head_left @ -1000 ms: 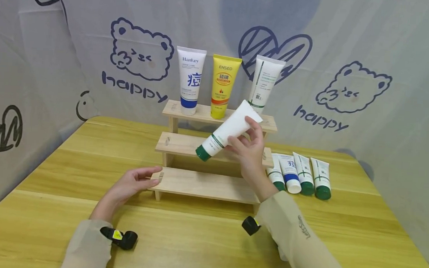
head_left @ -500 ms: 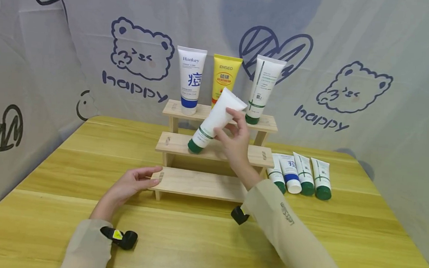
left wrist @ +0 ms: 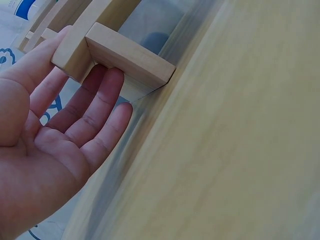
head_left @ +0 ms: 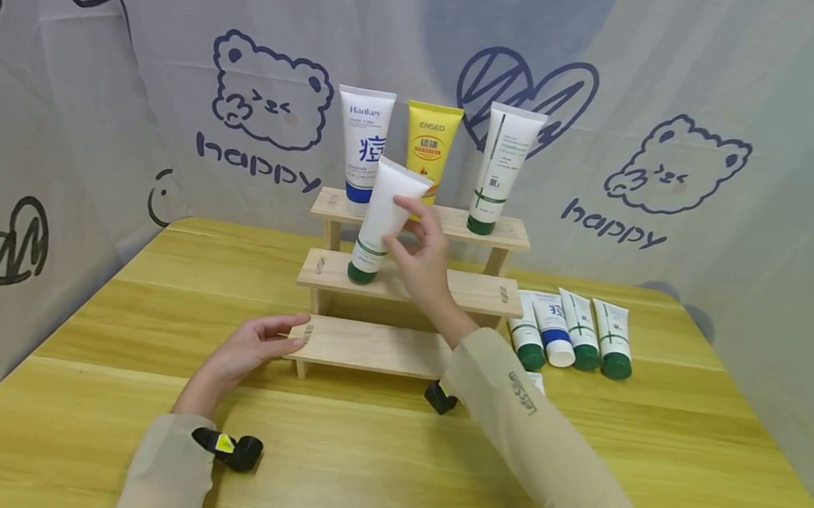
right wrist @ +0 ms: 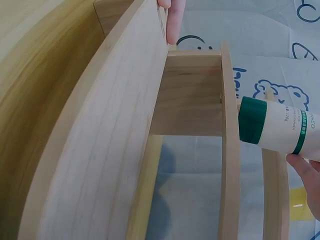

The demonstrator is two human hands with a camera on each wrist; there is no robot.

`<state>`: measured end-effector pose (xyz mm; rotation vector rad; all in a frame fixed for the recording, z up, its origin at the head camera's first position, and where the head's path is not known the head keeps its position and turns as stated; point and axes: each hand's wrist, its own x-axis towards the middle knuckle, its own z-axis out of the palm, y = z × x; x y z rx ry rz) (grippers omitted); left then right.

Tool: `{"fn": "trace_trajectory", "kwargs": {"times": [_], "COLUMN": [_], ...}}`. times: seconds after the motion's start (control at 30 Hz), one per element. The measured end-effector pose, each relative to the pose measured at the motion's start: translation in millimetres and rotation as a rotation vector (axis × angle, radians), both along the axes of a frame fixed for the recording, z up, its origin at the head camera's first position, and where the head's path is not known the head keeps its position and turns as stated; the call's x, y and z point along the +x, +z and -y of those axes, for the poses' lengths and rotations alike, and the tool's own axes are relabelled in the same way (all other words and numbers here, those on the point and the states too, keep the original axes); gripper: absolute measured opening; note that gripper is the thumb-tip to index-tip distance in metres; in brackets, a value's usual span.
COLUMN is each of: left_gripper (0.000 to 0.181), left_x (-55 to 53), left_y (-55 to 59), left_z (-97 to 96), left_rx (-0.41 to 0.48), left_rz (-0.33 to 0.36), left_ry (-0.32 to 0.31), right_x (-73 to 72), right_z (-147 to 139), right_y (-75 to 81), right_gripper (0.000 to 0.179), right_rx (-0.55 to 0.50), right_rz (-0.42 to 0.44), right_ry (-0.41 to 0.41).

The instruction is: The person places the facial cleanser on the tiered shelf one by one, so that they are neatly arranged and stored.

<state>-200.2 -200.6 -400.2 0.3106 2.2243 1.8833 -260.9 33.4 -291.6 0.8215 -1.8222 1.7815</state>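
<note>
My right hand (head_left: 421, 259) pinches a white squeeze tube (head_left: 382, 206) with a green cap between thumb and fingers. The tube leans slightly, cap down, its cap right at the left part of the middle shelf (head_left: 464, 288) of a three-tier wooden stand. In the right wrist view, the green cap (right wrist: 252, 120) overlaps that shelf's edge. My left hand (head_left: 254, 347) holds the left end of the lowest shelf (head_left: 373, 349); the left wrist view shows its fingertips (left wrist: 116, 75) against the wood. On the top shelf stand a white-and-blue tube (head_left: 364, 127), a yellow tube (head_left: 432, 127) and a white-and-green tube (head_left: 507, 159).
Several white tubes (head_left: 608, 332) with green or blue-and-white ends lie on the wooden table (head_left: 338, 460) right of the stand. A white object (head_left: 537, 382) shows partly behind the right sleeve. A printed cloth (head_left: 392, 35) hangs behind the table.
My right hand has carried the white tube leftward along the middle shelf and turned it more upright. The left hand has kept its place on the lowest shelf.
</note>
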Motion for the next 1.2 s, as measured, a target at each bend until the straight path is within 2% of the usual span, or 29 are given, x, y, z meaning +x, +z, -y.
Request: {"fn": "trace_trajectory", "kwargs": {"times": [0.3,0.53,0.67,0.9,1.2], "left_gripper": [0.052,0.052,0.052,0.052,0.052], "left_x": [0.1,0.5,0.0,-0.6,-0.5], "left_y": [-0.4,0.4,0.1,-0.4,-0.5], "left_z": [0.6,0.0,-0.5,-0.2,-0.1], "left_rx": [0.002,-0.001,0.006,0.005,0.007], "left_rz": [0.0,0.003,0.005,-0.004,-0.004], "left_ry": [-0.001,0.001,-0.002,-0.007,-0.014], "right_x": [-3.7,0.9,-2.8,-0.5,2.9], "right_z": [14,24,24,23,16], "right_y": [1.0,7.4,4.4,2.6,0.1], "right_gripper": [0.041,0.039,0.038,0.031,0.038], "right_rx": [0.093,0.117,0.134,0.165,0.232], "right_rz": [-0.121,-0.104,-0.109,-0.087,-0.097], "right_ry": [0.006,0.033,0.019,0.018,0.05]}}
